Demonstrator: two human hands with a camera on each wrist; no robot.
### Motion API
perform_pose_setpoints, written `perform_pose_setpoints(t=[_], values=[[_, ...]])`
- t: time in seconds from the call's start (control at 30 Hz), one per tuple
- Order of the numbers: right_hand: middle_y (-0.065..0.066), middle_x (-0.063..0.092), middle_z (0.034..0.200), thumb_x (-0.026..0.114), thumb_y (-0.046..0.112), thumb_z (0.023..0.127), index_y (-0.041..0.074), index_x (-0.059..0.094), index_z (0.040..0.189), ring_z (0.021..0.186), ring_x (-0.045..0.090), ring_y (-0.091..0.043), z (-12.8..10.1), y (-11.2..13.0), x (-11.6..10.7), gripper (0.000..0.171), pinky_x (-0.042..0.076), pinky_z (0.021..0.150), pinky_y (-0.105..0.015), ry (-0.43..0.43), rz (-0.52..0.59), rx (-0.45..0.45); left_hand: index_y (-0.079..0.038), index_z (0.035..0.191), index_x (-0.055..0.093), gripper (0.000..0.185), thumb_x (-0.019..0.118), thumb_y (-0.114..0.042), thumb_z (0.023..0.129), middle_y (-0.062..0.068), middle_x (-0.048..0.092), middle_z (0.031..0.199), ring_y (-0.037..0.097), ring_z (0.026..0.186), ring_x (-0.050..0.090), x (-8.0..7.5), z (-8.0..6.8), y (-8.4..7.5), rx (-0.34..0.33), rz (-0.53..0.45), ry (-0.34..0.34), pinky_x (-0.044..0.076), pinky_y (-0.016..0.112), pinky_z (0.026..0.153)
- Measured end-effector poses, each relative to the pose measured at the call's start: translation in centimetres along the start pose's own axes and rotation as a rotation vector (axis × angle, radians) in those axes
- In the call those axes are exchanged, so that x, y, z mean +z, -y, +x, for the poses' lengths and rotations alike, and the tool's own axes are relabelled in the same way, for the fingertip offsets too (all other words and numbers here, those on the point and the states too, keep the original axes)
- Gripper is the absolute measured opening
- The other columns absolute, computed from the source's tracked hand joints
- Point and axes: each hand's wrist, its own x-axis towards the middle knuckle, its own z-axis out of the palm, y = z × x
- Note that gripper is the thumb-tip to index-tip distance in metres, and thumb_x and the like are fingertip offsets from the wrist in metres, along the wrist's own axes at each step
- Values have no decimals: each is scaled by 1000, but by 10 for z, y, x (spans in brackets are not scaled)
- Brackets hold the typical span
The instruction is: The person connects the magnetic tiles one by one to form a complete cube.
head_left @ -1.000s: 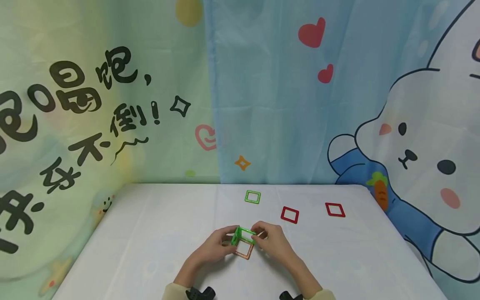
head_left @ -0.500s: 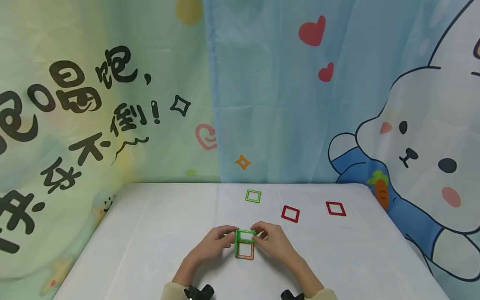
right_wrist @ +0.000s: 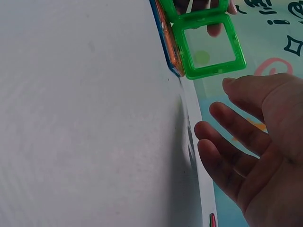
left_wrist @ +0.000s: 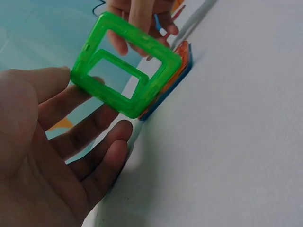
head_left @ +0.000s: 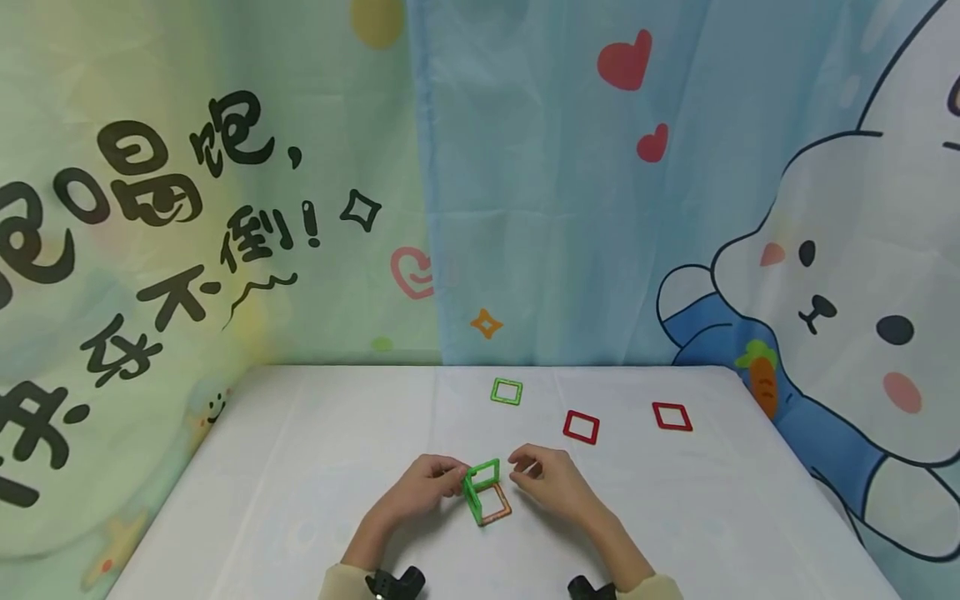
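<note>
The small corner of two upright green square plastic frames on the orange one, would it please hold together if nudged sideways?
Probably not firmly. The upright green square plastic frames stand on thin edges on the flat orange square frame, so they look apt to tip. Only the left hand touches them; the right hand is off. They look stiff and light.

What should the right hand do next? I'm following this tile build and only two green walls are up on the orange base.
Probably reach for the loose green square lying flat beyond the build. The right hand is free, fingers relaxed, just beside the orange base, while the left hand touches the two upright green squares; the right side has no wall yet.
</note>
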Motion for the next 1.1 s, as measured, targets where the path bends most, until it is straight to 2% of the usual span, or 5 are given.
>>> perform_pose_setpoints(t=[0.17, 0.4, 0.73, 0.93, 1.1], values=[[9, 66, 85, 73, 6, 85, 10, 70, 98, 75, 60, -9, 0, -3, -3, 14, 50, 68, -28, -7, -15, 21, 0, 106, 71, 31, 53, -25, 101, 0, 68, 88, 12, 80, 59, -3, 0, 1, -5, -3, 42, 48, 28, 71], [9, 64, 84, 73, 8, 86, 12, 70, 98, 76, 58, -10, -2, -8, -11, 13, 50, 70, -30, -37, -17, 108, -2, 104, 72, 26, 57, -22, 99, 1, 66, 86, 13, 78, 58, -5, -3, 1, -21, -9, 71, 49, 28, 69], [-2, 67, 92, 70, 10, 88, 6, 70, 103, 79, 61, -17, -2, -24, -38, 16, 51, 73, -36, -122, -58, 190, -2, 107, 72, 23, 60, -20, 97, 3, 69, 91, 16, 73, 65, -6, -5, -3, -77, -73, 118, 50, 27, 60], [-18, 64, 112, 67, 15, 90, 0, 64, 114, 94, 59, -30, 2, -40, -62, 28, 48, 85, -49, -194, -137, 301, 0, 107, 71, 23, 59, -18, 97, 4, 68, 93, 16, 78, 66, -5, -3, -1, -62, -76, 115, 54, 29, 67], [-26, 58, 119, 66, 17, 89, -3, 59, 119, 110, 52, -41, 8, -58, -76, 37, 41, 93, -59, -166, -153, 343, 1, 107, 70, 25, 58, -19, 98, 3, 67, 95, 17, 80, 67, -5, -3, 0, -48, -72, 103, 54, 29, 68]])
